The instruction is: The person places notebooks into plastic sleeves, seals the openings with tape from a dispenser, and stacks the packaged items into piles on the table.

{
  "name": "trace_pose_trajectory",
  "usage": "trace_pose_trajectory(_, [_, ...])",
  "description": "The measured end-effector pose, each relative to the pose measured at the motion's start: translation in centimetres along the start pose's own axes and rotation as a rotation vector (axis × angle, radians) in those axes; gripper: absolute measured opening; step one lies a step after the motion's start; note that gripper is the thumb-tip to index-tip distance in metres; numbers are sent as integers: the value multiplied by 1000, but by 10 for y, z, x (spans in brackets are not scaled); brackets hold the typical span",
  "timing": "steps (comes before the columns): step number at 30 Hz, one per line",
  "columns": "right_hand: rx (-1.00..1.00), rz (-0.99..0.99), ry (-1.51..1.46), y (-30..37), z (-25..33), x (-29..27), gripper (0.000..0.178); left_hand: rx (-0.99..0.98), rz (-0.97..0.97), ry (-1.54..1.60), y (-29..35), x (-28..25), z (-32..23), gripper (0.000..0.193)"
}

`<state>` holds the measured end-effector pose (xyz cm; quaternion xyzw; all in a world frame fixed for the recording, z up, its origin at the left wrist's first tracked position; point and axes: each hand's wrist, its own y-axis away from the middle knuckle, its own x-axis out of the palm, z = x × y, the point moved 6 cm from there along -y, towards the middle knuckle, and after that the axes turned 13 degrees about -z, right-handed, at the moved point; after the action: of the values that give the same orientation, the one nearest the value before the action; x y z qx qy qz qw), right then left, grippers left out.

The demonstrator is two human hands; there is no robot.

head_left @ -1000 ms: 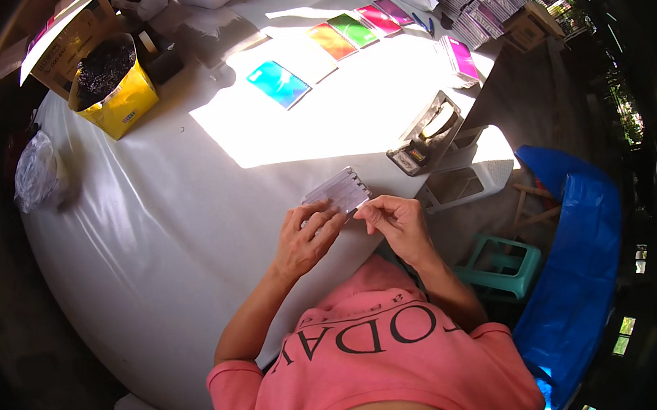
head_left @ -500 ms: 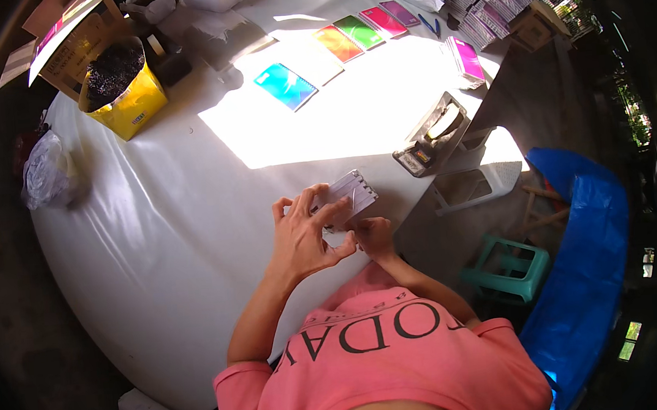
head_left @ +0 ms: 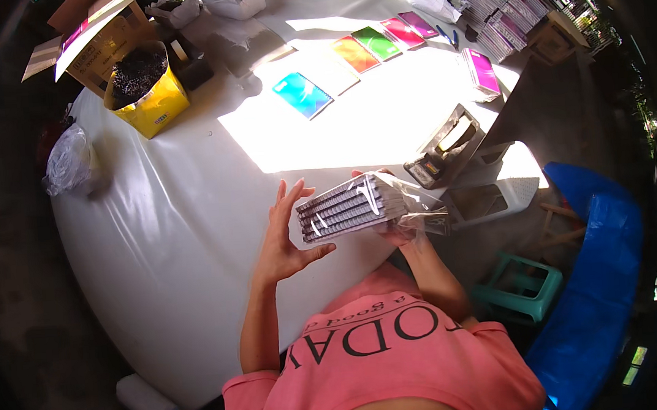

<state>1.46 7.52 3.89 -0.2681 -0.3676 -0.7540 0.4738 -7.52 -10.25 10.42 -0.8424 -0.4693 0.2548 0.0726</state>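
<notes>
A stack of several spiral notebooks [head_left: 344,210] in a see-through plastic bag is raised over the table's near edge, its coil-bound side facing left. My right hand [head_left: 398,236] grips the stack at its right end, fingers partly hidden behind it. Loose plastic [head_left: 423,220] sticks out at that end. Beside the bound side is my left hand [head_left: 282,242], thumb and fingers spread apart, holding nothing. Beyond the stack, to the right, a tape dispenser [head_left: 442,147] with a roll of tape stands on the table edge.
On the white-covered table [head_left: 156,240] lie a blue notebook [head_left: 302,95] and a row of coloured ones. A purple-topped notebook stack [head_left: 481,72] is at far right. A yellow container [head_left: 155,106] holds dark pieces. A green stool [head_left: 521,287] and blue sheeting [head_left: 599,262] are at right.
The notebook stack has been turned and lifted so that its coils face left. My left hand has moved off it and spread; my right hand now holds its right end.
</notes>
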Motion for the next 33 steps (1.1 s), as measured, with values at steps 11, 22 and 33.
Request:
trace_pose_trajectory(11, [-560,364,1219,24,70,66,41,456,-277,-118,4,12,-35,60])
trace_pose_trajectory(22, [-526,481,2104,40,72,96,42,232,-319,-193,30,-26,-32,69])
trace_pose_trajectory(33, [-611,259,1466,39,58,22,77,245,-230,-213,55,15,8,75])
